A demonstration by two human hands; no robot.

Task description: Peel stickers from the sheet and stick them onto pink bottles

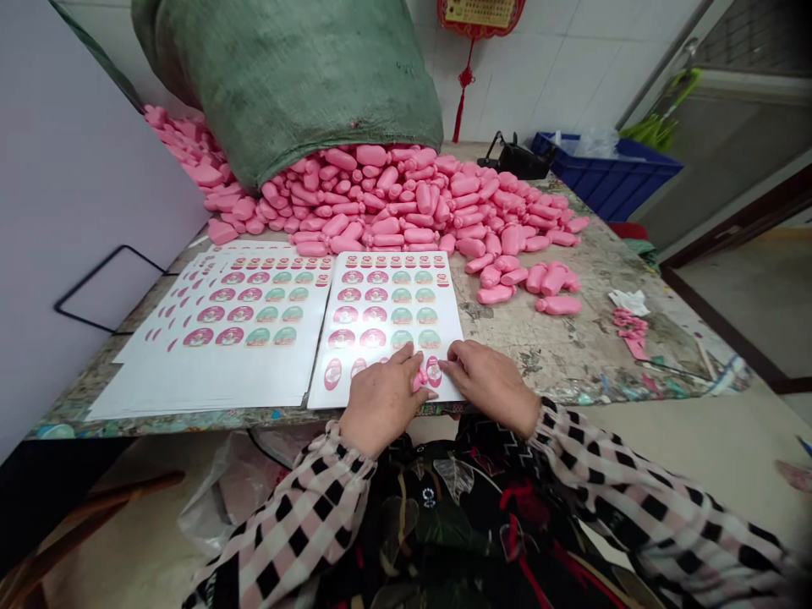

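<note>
My left hand (386, 399) rests on the lower part of a white sticker sheet (393, 397), its fingers closed round a small pink plastic bottle (419, 380). Only the bottle's narrow end shows beside the thumb; the rest is hidden under the hand. Just right of it is a pink oval sticker (434, 372) at the sheet's lower right. My right hand (491, 382) lies at the sheet's right edge, fingers bent and drawn together, their tips at the oval sticker's edge. Rows of pink and green stickers cover the sheet above the hands.
More sticker sheets (209, 376) lie fanned in a stack on the left. Behind them, a large heap of pink bottles (386, 203) spills from a green sack (298, 76). A blue crate (609, 173) stands at the back right. Pink scraps (630, 326) lie on the worn table (539, 347).
</note>
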